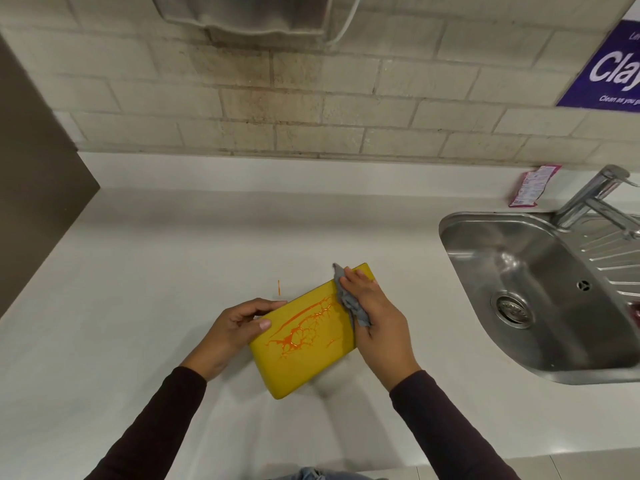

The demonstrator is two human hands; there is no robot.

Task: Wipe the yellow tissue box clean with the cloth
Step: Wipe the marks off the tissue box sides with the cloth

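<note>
The yellow tissue box (304, 355) lies on the white counter (145, 278), turned at an angle, with orange smears (304, 327) spread across its top face. My left hand (235, 327) grips the box at its left end, thumb on top. My right hand (374, 317) presses a crumpled grey cloth (348, 299) onto the right part of the box's top, beside the smears. The far right corner of the box is partly hidden by the cloth and my fingers.
A thin orange streak (278, 287) marks the counter just beyond the box. A steel sink (540, 292) with a tap (595, 199) is set in at the right. A pink packet (531, 186) leans against the brick wall. A dark panel (34, 181) bounds the left side.
</note>
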